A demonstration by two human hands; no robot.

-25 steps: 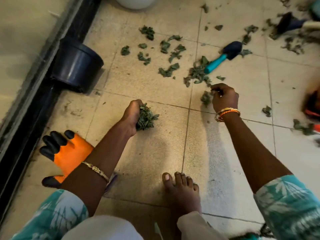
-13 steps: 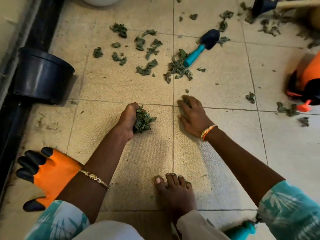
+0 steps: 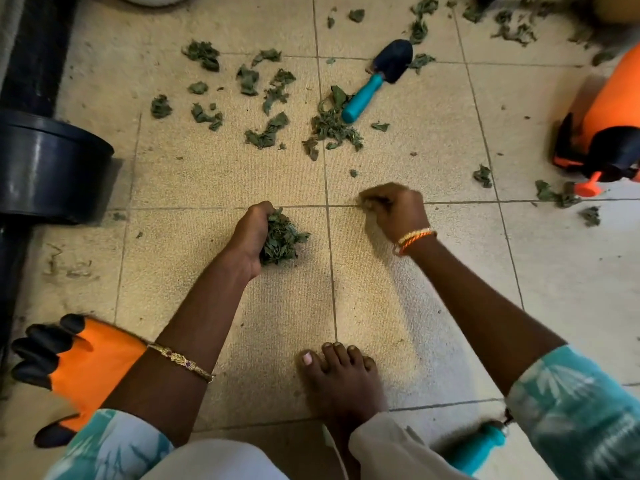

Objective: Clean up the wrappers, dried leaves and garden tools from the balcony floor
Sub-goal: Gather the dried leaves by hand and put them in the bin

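Observation:
My left hand (image 3: 251,233) grips a thick bunch of dried leaves (image 3: 282,239) just above the tiled floor. My right hand (image 3: 394,209) is curled, pinching a few leaf bits on the tile seam to the right. Several loose dried leaves (image 3: 266,131) lie scattered on the tiles beyond both hands. A small trowel (image 3: 379,79) with a teal handle and dark blade lies among them at upper centre. An orange and black garden glove (image 3: 81,367) lies at lower left beside my left forearm.
A black plant pot (image 3: 52,168) lies on its side at the left by a dark rail. An orange sprayer (image 3: 609,133) sits at the right edge. A teal tool handle (image 3: 479,448) shows at bottom right. My bare foot (image 3: 341,379) stands on the tile below the hands.
My right hand went from flat on the tile to curled, gathering leaf bits a little further right. My left hand keeps its bunch. The view shifted slightly.

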